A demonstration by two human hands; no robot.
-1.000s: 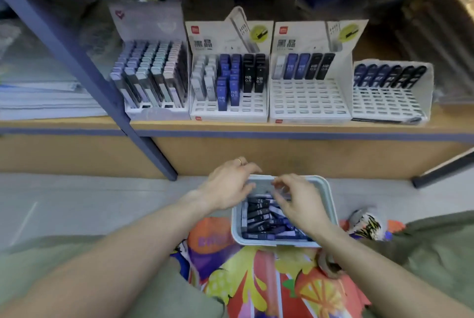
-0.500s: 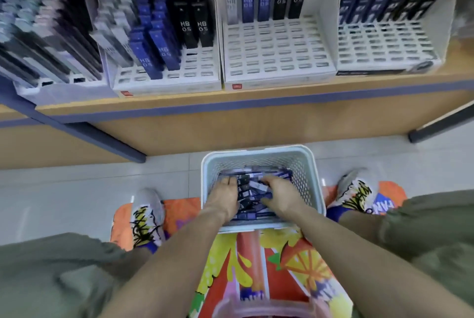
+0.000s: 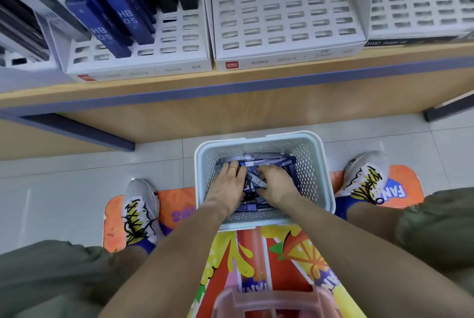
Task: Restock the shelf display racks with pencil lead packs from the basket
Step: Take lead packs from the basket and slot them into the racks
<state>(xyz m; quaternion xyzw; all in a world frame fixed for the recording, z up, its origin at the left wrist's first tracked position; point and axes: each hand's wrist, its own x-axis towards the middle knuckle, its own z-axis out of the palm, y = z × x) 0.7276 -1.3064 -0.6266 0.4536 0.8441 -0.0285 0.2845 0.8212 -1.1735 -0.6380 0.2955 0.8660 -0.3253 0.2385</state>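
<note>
Both hands are down in the white basket [image 3: 318, 163] on the floor. The left hand [image 3: 229, 184] lies flat on the pencil lead packs [image 3: 259, 181], which lie crosswise. The right hand [image 3: 277, 185] curls over some; I cannot tell whether its grip has closed on any. The half-filled rack [image 3: 287, 58] sits on the shelf directly above.

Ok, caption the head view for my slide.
Both hands, left hand and right hand, dig among pencil lead packs in the basket below half-empty display racks.

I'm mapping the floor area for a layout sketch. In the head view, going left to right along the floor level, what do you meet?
Left grey sneaker with yellow pattern → left hand → right hand → right wall of the white perforated plastic basket → right grey sneaker.
</note>
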